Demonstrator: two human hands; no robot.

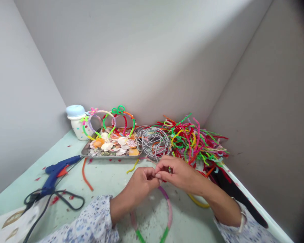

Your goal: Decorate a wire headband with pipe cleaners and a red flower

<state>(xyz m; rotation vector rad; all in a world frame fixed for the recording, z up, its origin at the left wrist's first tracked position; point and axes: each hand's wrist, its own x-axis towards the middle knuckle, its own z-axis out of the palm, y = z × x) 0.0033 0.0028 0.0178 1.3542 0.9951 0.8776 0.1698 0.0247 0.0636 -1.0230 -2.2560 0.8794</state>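
No txt, labels, brands, nos. or signs legible (head cam, whole view).

1. Between the glue gun (50,179) and the left hand (139,184), the table (103,179) gives room; an orange strip (85,176) lies there.
2. Forward, the tray (111,157), wire coil (156,143) and pipe-cleaner heap (194,140) make a barrier.
3. Above the headbands (114,122), space is free.

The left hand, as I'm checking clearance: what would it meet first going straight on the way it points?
The right hand, just ahead of the left hand; the two appear to touch, though depth is unclear.
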